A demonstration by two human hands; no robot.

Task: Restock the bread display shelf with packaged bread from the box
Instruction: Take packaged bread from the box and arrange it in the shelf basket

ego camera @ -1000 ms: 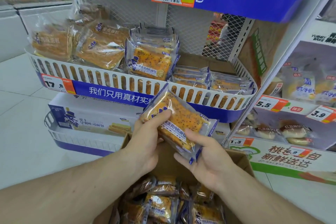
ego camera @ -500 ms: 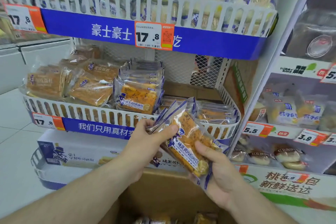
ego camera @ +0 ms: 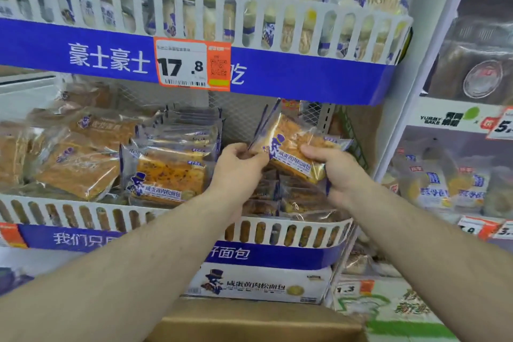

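Observation:
A clear-wrapped bread packet [ego camera: 288,147] with blue print hangs tilted above the right end of the middle shelf basket [ego camera: 291,230]. My left hand [ego camera: 238,164] pinches its left edge. My right hand [ego camera: 333,169] grips its right side from below. Under the packet lie several low-stacked packets [ego camera: 294,200] of the same bread. To the left stands a taller stack of the same packets [ego camera: 169,172]. Only the top flap of the brown cardboard box [ego camera: 258,322] shows at the bottom edge.
The upper shelf basket [ego camera: 211,16], full of pale bread, overhangs with a 17.8 price tag [ego camera: 191,64]. Larger brown loaves [ego camera: 77,164] fill the middle shelf's left. A white printed carton [ego camera: 258,283] sits below. A neighbouring rack [ego camera: 455,183] of buns stands right.
Both hands have lifted the packet from above the box up and over the basket rail, to the right end of the middle shelf. The view has tilted upward, so the box contents are out of sight.

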